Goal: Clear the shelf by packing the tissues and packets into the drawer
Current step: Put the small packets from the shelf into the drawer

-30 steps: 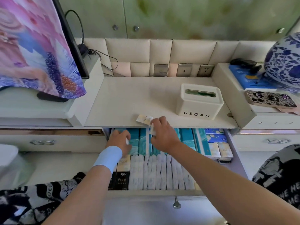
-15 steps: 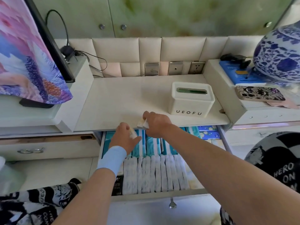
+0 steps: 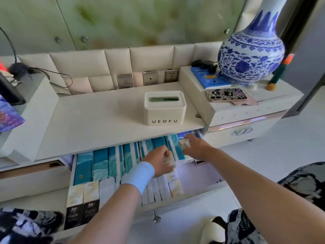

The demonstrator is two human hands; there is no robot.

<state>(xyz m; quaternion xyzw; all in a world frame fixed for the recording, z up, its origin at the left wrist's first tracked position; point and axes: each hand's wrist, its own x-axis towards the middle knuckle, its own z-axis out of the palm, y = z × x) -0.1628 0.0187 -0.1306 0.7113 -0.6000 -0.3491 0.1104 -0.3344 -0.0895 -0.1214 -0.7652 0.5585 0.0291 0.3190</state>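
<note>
Nearest, the left hand, with a pale blue wristband on the wrist, is over the open drawer. Its fingers are curled tight round a small pale packet, and blur hides any print on it. Below it white tissue packs stand on edge, with black boxes at the front left and rows of teal packs behind. Further right, the right hand pinches a second small packet over the drawer's far right corner, its fingertips partly hidden behind the packet. Beyond, the shelf carries a white box lettered UEOFU.
</note>
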